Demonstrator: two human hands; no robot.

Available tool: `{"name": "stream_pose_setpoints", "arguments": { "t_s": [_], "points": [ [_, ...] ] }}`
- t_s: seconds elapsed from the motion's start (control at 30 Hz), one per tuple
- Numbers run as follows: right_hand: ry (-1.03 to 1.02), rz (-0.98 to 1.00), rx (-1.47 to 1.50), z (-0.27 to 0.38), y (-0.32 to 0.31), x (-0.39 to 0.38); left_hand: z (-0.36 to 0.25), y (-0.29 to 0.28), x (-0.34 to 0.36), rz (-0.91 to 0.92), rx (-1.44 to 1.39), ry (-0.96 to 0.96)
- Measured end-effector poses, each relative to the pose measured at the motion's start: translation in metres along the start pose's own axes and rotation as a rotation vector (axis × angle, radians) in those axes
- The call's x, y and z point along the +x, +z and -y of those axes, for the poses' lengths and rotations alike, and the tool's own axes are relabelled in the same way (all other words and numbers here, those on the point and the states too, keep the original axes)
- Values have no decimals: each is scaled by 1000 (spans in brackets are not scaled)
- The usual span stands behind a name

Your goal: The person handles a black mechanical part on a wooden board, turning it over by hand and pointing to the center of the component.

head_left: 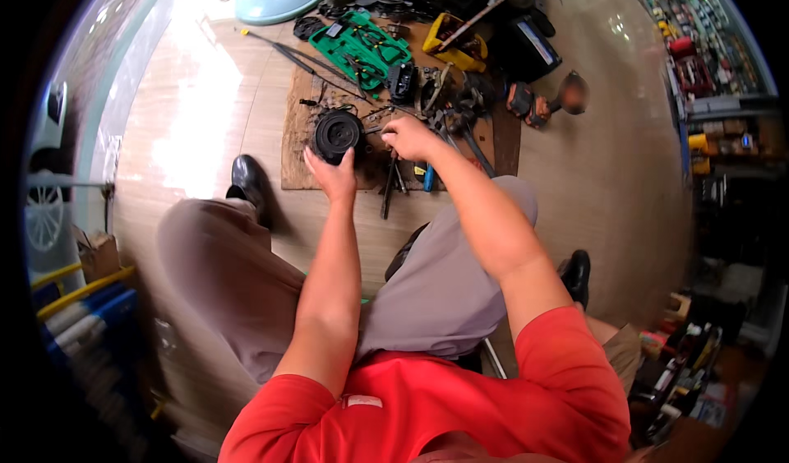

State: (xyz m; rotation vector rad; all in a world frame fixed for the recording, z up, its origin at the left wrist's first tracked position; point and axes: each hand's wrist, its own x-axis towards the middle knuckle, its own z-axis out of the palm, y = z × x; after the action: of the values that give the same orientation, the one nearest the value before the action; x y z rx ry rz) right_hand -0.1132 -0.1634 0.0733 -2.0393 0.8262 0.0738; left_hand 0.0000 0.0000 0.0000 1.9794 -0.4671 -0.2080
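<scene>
My left hand (333, 168) grips a black round pulley-like part (337, 132) on a worn board (300, 179), with fingers and thumb at its lower rim. Just right of it, my right hand (411, 141) is closed on a thin tool (376, 130) pointing toward the part; the tool's handle is mostly hidden in the hand. Below that hand lie dark bars (386, 196) and a blue-handled tool (428, 179). Greasy metal parts (464, 101) are piled to the right of it.
A green tool case (349, 48), yellow bin (452, 43), black case (526, 48) and orange power tool (530, 101) sit beyond. A light-blue round base (282, 6) stands behind. Shelves (694, 68) line the right; another person's shoe (578, 275) is beside my right leg.
</scene>
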Motion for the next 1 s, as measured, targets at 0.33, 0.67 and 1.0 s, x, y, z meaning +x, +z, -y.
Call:
{"name": "stream_pose_setpoints", "arguments": {
  "t_s": [0.33,0.67,1.0],
  "points": [
    [90,-389,-321,14,62,10,5,59,-67,-122,-183,-182],
    [199,-345,-46,16,68,14,-8,62,-54,-232,-78,-290],
    [242,-273,-252,36,50,30,11,61,-45,-182,-122,-216]
  ]
}}
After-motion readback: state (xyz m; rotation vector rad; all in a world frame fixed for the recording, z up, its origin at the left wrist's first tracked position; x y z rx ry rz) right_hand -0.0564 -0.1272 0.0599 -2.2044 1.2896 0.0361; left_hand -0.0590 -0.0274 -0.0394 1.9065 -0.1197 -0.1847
